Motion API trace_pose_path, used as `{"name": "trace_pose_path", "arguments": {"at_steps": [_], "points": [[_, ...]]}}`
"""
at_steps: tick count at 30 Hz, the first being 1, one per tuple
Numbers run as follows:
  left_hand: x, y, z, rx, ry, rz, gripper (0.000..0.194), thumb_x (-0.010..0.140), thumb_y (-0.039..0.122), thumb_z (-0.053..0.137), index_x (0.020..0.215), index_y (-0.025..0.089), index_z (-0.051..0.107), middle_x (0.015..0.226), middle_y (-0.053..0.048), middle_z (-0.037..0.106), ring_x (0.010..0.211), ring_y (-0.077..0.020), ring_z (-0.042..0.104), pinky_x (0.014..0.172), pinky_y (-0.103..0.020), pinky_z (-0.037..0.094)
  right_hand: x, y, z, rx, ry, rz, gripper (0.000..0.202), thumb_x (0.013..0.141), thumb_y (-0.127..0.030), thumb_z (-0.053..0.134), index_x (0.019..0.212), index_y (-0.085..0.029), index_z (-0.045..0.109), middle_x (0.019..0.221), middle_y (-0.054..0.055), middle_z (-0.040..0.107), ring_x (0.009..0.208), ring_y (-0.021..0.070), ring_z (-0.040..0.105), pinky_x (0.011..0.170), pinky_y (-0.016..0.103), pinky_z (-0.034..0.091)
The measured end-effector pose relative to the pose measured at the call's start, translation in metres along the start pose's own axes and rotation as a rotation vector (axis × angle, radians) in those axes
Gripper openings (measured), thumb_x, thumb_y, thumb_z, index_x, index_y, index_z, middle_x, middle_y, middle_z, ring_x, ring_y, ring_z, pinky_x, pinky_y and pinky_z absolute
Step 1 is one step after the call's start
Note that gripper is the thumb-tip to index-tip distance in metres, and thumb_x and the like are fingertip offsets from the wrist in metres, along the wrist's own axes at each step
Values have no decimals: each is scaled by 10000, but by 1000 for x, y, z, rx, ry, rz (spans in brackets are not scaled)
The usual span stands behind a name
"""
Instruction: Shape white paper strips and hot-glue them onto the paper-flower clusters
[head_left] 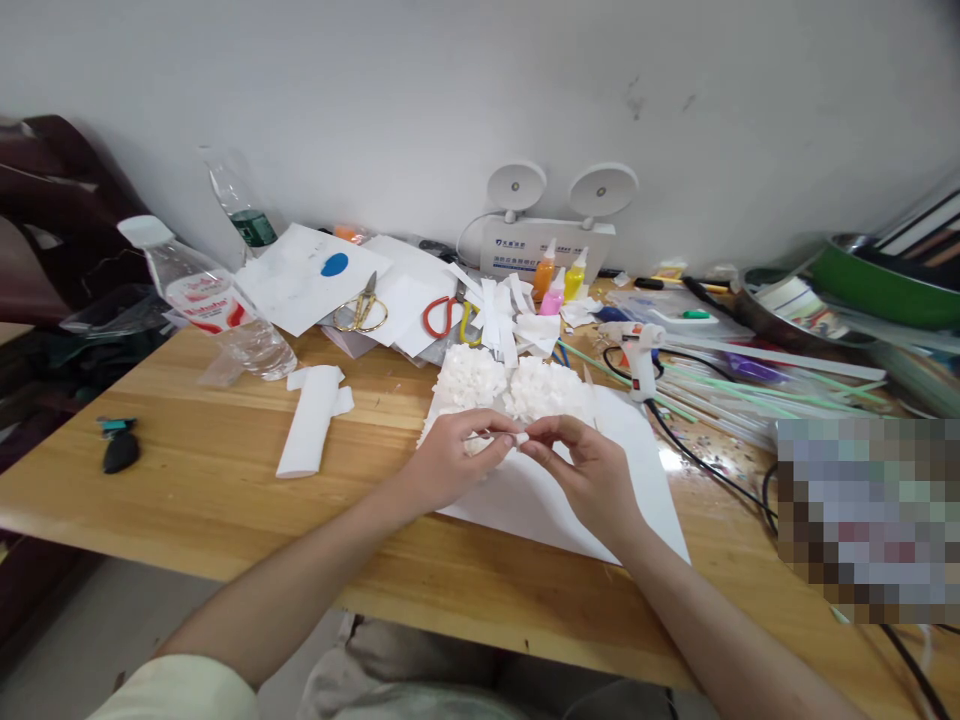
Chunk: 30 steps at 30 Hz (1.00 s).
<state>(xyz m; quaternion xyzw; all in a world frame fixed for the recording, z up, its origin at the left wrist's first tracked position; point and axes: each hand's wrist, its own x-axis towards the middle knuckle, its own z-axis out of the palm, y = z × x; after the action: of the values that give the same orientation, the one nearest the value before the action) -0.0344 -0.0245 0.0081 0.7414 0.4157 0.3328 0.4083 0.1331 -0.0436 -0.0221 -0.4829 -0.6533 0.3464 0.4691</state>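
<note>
Both hands meet above a large white sheet (630, 480) at the table's middle. My left hand (461, 455) is closed, thumb and forefinger pinching a small white paper piece (520, 438). From the other side, my right hand (581, 465) pinches the same piece with its fingertips. Just behind the hands, two clumps of crumpled white paper, a left one (469, 378) and a right one (547, 388), lie on the sheet. A thin stick-like thing shows at my left fingers, too small to make out. Part of the left clump is hidden by my left hand.
A folded white paper shape (310, 420) and a black object (121, 452) lie left. Behind are a water bottle (217, 305), gold scissors (362, 312), paper strips (496, 315) and paint bottles (553, 293). A glue gun (640, 360) with its cord stands right, near thin sticks.
</note>
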Motion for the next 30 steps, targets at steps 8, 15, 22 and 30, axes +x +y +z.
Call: {"name": "trace_pose_path", "arguments": {"at_steps": [8, 15, 22, 30], "points": [[-1, 0, 1, -29, 23, 43, 176, 785, 217, 498, 914, 156, 601, 921, -37, 656, 867, -139, 601, 785, -217, 463, 1, -3, 0, 10, -15, -12, 134, 781, -268, 572, 901, -224, 610, 800, 20, 624, 706, 139, 543, 649, 282, 441], [-3, -1, 0, 121, 42, 99, 262, 763, 206, 508, 1024, 193, 524, 902, -26, 636, 850, -147, 596, 781, -256, 462, 1, -1, 1, 24, -48, -39, 69, 790, -266, 556, 815, -212, 591, 786, 22, 595, 680, 135, 513, 632, 278, 435], [0, 0, -1, 85, 42, 14, 142, 783, 224, 485, 847, 174, 601, 841, -26, 651, 800, -143, 602, 723, -235, 474, 2, 1, -1, -17, -77, -8, 94, 818, -290, 505, 805, -202, 533, 766, 25, 565, 732, 151, 513, 696, 296, 426], [0, -2, 2, 40, 28, -20, 121, 770, 197, 486, 786, 157, 599, 790, -22, 646, 781, -133, 605, 724, -217, 469, 0, -2, -1, -15, -137, -28, 68, 814, -271, 514, 824, -207, 537, 788, 20, 575, 762, 147, 533, 710, 275, 424]]}}
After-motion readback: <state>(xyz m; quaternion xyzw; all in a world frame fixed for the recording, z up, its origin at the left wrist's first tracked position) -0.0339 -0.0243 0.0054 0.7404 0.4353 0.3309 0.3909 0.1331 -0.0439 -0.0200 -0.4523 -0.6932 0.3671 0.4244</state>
